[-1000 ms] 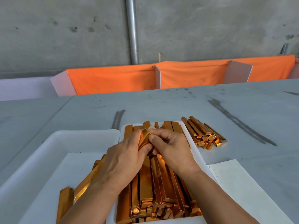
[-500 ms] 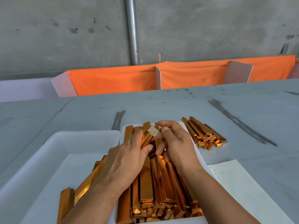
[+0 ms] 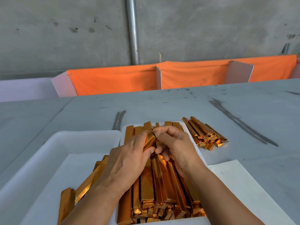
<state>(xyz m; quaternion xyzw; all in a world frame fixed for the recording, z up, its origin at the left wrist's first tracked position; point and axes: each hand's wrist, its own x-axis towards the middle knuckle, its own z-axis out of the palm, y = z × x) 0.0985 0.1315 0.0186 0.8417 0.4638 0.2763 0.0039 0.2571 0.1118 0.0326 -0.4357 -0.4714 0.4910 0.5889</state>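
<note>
A grey scuffed tabletop (image 3: 162,108) is carrying everything here. Nearest, a narrow white tray (image 3: 122,135) is sitting packed with long gold foil boxes (image 3: 155,184) lying lengthwise, and both forearms are reaching in over them. To its left a wider white tray (image 3: 48,151) is holding only a few gold boxes (image 3: 84,190), and a sheet of paper (image 3: 243,184) is lying to the right.

Above the narrow tray's far half, the left hand (image 3: 128,161) is gripping one gold box (image 3: 150,142) tilted upward, while the right hand (image 3: 177,146) is pinching its upper end.

Beyond, right of the tray, a loose pile of gold boxes (image 3: 204,135) is resting on the tabletop. Farther off an orange cloth (image 3: 113,82) is hanging before a concrete wall (image 3: 48,38) with a metal pipe (image 3: 133,30).

Half a second ago the box's pale end flap was showing; now the right fingers are covering it.
</note>
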